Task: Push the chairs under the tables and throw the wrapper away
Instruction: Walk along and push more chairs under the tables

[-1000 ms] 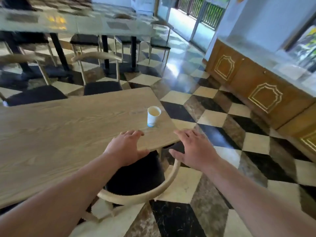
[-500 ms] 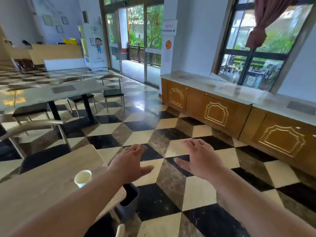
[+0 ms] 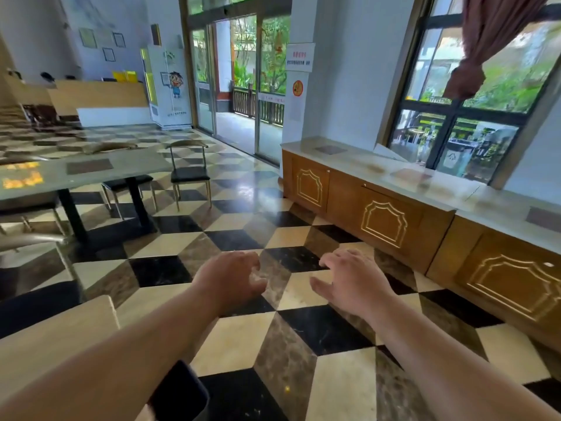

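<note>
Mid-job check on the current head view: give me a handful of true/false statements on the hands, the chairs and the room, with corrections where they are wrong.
1. Both hands are empty. True: the left hand and right hand are held out over the checkered floor with fingers loosely spread, holding nothing.
2. The right hand rests on the wooden table. False: it hangs over the floor; the wooden table is at the lower left, under the left forearm.
3. A chair with a black seat stands clear of the grey table. True: it stands off the table's right end, not tucked under.
4. A wrapper is visible on the floor. False: none shows in this view.
5. The cabinets line the left wall. False: they run along the right, below the window.
</note>
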A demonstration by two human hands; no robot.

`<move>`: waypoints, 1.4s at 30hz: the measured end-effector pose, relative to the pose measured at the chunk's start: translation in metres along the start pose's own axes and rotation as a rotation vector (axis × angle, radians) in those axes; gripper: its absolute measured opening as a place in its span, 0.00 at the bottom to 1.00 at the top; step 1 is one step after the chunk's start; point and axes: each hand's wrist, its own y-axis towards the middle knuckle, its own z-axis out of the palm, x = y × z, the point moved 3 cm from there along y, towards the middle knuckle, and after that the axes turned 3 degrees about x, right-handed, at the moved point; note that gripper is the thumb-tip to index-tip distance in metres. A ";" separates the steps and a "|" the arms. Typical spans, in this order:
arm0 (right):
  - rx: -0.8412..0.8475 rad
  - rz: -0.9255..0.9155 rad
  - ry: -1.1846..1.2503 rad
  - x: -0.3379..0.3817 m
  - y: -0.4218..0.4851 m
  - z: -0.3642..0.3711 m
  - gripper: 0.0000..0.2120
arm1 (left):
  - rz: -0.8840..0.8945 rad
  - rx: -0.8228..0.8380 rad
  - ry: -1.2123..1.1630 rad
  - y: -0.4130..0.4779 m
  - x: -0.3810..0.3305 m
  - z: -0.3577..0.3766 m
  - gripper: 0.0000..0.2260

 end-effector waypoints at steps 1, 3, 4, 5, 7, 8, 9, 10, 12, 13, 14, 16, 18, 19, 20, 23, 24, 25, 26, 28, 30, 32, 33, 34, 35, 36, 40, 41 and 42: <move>0.008 0.000 -0.009 -0.005 0.021 0.008 0.28 | 0.012 0.005 0.003 0.023 0.006 0.009 0.20; 0.032 0.002 -0.024 -0.018 0.065 0.020 0.28 | 0.027 0.015 -0.008 0.072 0.019 0.027 0.25; 0.043 0.006 -0.030 -0.026 0.088 0.025 0.28 | 0.030 0.023 -0.022 0.097 0.026 0.034 0.27; 0.051 0.018 -0.035 -0.035 0.111 0.028 0.29 | 0.029 0.037 -0.042 0.123 0.032 0.040 0.29; 0.066 0.059 -0.043 -0.054 0.156 0.027 0.29 | 0.041 0.075 -0.067 0.173 0.041 0.043 0.32; 0.075 0.079 -0.051 -0.064 0.176 0.023 0.29 | 0.055 0.091 -0.068 0.197 0.043 0.040 0.33; 0.076 0.096 -0.064 -0.074 0.195 0.018 0.30 | 0.070 0.097 -0.064 0.222 0.045 0.035 0.34; 0.063 0.103 -0.087 -0.083 0.215 0.012 0.30 | 0.085 0.086 -0.054 0.248 0.046 0.030 0.33; 0.031 0.116 -0.119 -0.102 0.251 0.001 0.30 | 0.111 0.040 -0.039 0.298 0.047 0.017 0.32; 0.019 0.126 -0.116 -0.111 0.270 -0.002 0.30 | 0.116 0.025 -0.033 0.322 0.047 0.013 0.32; 0.010 0.137 -0.103 -0.119 0.286 -0.004 0.30 | 0.121 0.018 -0.028 0.342 0.046 0.009 0.32; -0.005 0.154 -0.074 -0.134 0.324 -0.001 0.30 | 0.130 0.022 -0.027 0.383 0.045 0.007 0.32; -0.008 0.144 -0.056 -0.148 0.365 0.008 0.32 | 0.136 0.023 -0.022 0.423 0.048 0.011 0.32; -0.012 0.133 -0.041 -0.155 0.389 0.014 0.32 | 0.134 0.021 -0.013 0.444 0.052 0.014 0.32; -0.020 0.121 -0.026 -0.161 0.414 0.020 0.33 | 0.129 0.016 -0.003 0.466 0.058 0.018 0.32; -0.033 0.038 0.012 -0.177 0.498 0.041 0.32 | 0.069 0.012 0.009 0.532 0.083 0.033 0.32; -0.018 -0.003 0.022 -0.180 0.527 0.049 0.31 | 0.035 0.014 0.010 0.553 0.094 0.038 0.32; 0.000 -0.046 0.031 -0.182 0.557 0.056 0.31 | -0.007 0.021 0.016 0.574 0.106 0.042 0.32; 0.022 -0.086 0.040 -0.184 0.586 0.064 0.31 | -0.053 0.028 0.020 0.594 0.119 0.046 0.32; 0.057 -0.151 0.068 -0.185 0.644 0.074 0.31 | -0.148 0.045 0.019 0.629 0.147 0.049 0.30; 0.078 -0.214 0.077 -0.180 0.699 0.079 0.31 | -0.221 0.057 0.029 0.657 0.173 0.043 0.29; 0.080 -0.288 0.069 -0.169 0.754 0.082 0.28 | -0.281 0.056 0.059 0.680 0.201 0.036 0.29; 0.084 -0.325 0.073 -0.161 0.779 0.083 0.26 | -0.318 0.064 0.067 0.689 0.215 0.032 0.28; 0.091 -0.362 0.076 -0.151 0.802 0.086 0.25 | -0.353 0.067 0.058 0.697 0.229 0.030 0.27; 0.098 -0.397 0.073 -0.139 0.822 0.090 0.23 | -0.384 0.068 0.034 0.703 0.243 0.029 0.25; 0.106 -0.425 0.066 -0.126 0.842 0.095 0.22 | -0.411 0.064 0.013 0.710 0.257 0.030 0.24; 0.123 -0.514 0.114 -0.073 0.919 0.120 0.23 | -0.516 0.067 -0.029 0.742 0.318 0.038 0.25; 0.130 -0.534 0.113 -0.059 0.940 0.128 0.24 | -0.534 0.067 -0.038 0.753 0.335 0.040 0.27; 0.130 -0.552 0.100 -0.046 0.962 0.134 0.24 | -0.550 0.058 -0.048 0.764 0.353 0.043 0.28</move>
